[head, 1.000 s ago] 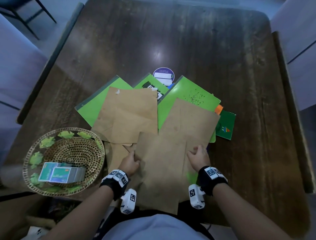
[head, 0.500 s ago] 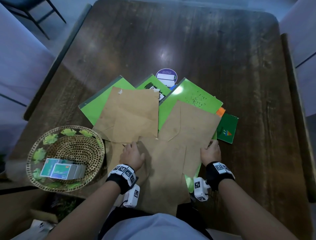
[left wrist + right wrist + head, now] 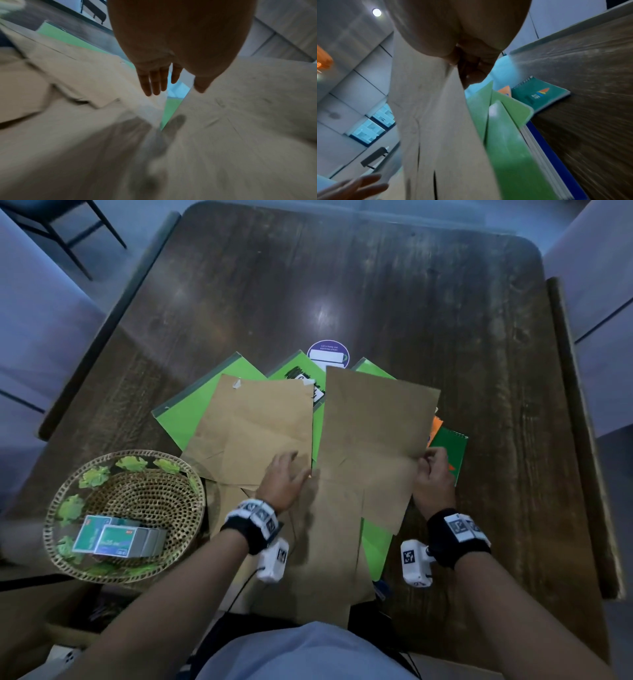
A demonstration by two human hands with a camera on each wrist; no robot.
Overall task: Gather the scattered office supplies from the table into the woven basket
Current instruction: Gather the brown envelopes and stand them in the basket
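One envelope [image 3: 373,440] in right hand [image 3: 433,477]

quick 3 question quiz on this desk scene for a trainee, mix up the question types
1. True or false: the woven basket holds nothing yet.
2. Which hand grips the raised brown envelope? A) left hand B) right hand C) both
3. Fill in: the small dark green notepad lies at the pile's ____ edge, as the person sees it.

Key
1. False: small boxes already lie in it.
2. B: the right hand pinches the envelope's right edge; the left hand is flat, fingers straight, over the brown envelopes.
3. Right.
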